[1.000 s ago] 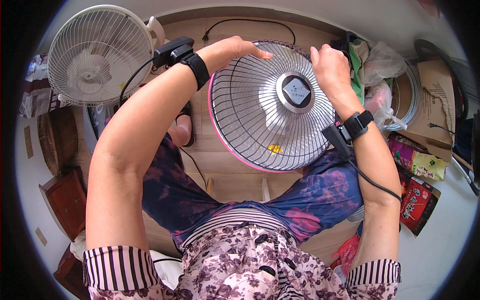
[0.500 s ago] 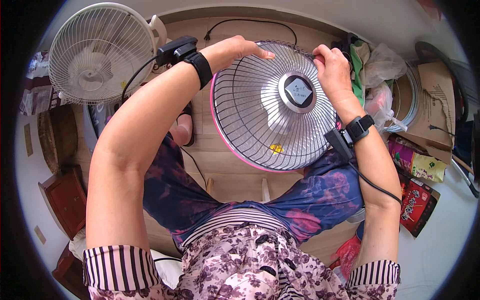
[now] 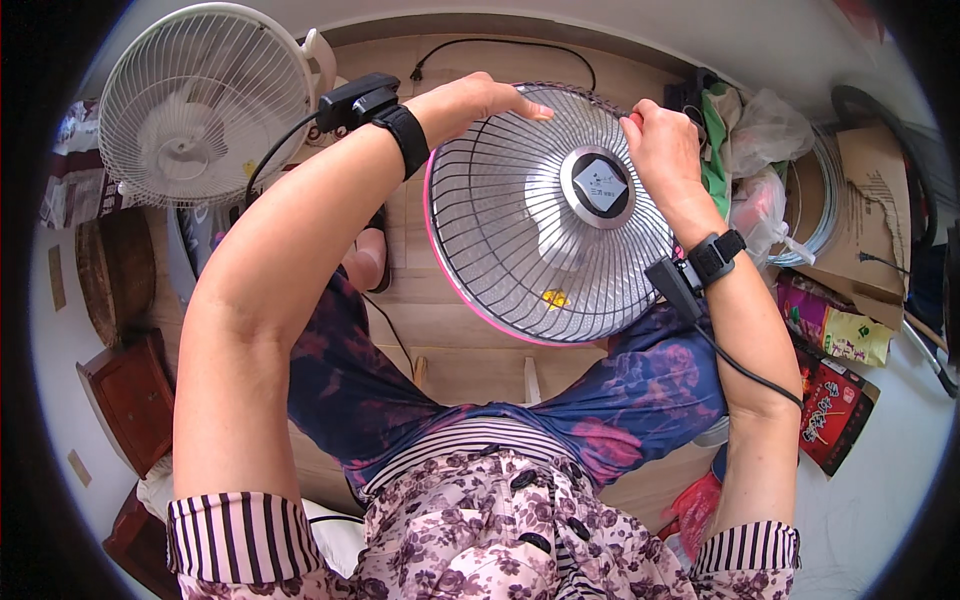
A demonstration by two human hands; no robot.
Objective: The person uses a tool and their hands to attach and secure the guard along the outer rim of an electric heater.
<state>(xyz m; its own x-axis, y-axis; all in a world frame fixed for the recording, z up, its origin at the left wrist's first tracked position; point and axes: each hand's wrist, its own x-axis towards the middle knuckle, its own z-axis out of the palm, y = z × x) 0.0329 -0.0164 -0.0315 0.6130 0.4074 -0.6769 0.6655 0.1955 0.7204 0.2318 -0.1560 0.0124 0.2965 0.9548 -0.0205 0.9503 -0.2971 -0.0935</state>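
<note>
A round, pink-edged heater (image 3: pixel 550 220).
The left grip (image 3: pixel 480 101) holds its top edge; the right grip (image 3: pixel 664 150) curls beside it, holding what I can't tell.

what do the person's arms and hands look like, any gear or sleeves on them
Both the left hand and right hand are ungloved. Each wrist wears a black strap with a boxy black device trailing a black cable. The sleeves end in wide, dark-and-pale-pink striped cuffs.

Head-worn fisheye view, facing down, close
</note>
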